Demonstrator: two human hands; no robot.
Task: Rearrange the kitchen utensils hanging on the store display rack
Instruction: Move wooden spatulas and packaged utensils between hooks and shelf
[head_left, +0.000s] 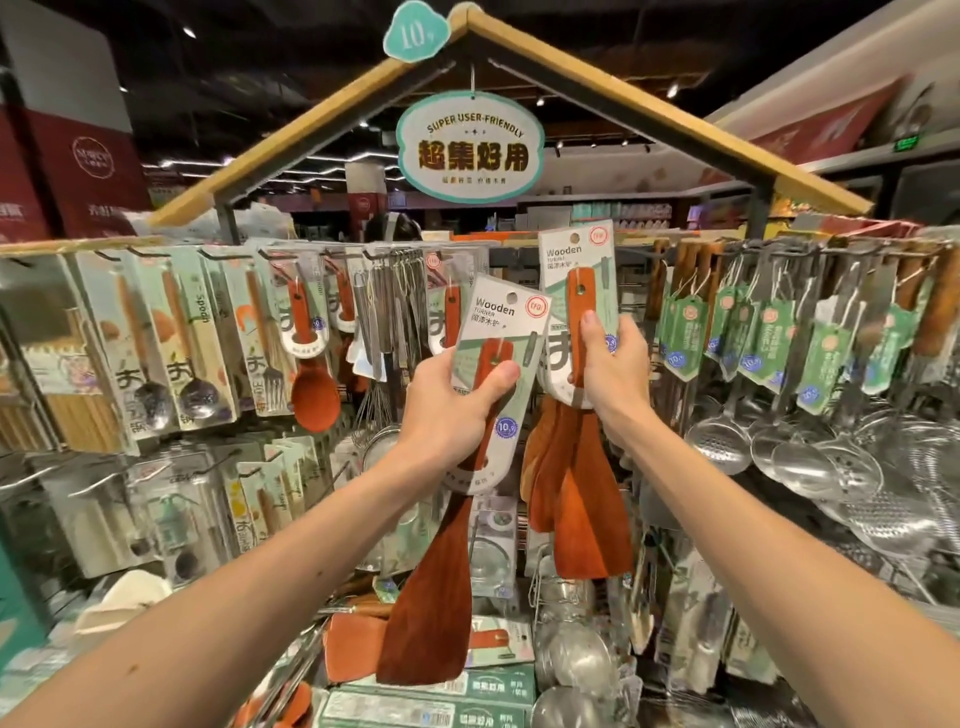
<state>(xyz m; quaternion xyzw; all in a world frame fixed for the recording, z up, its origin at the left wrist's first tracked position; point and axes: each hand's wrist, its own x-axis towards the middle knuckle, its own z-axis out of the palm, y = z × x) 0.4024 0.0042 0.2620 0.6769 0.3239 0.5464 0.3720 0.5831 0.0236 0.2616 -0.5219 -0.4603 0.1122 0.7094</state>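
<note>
Evidently sorting: the left hand (447, 410) grips one reddish-brown wooden turner on its pale card (431, 597), tilted below the display rack (78, 245) hooks, while the right hand (613, 374) clasps a bunch of matching carded turners (576, 493) just beside it (probably to regroup them together)

Right hand (615, 374) covers the bundled wooden turners (576, 483) at the handles; count indeterminate. Packaged spoons (150, 343) at left blurred.
</note>
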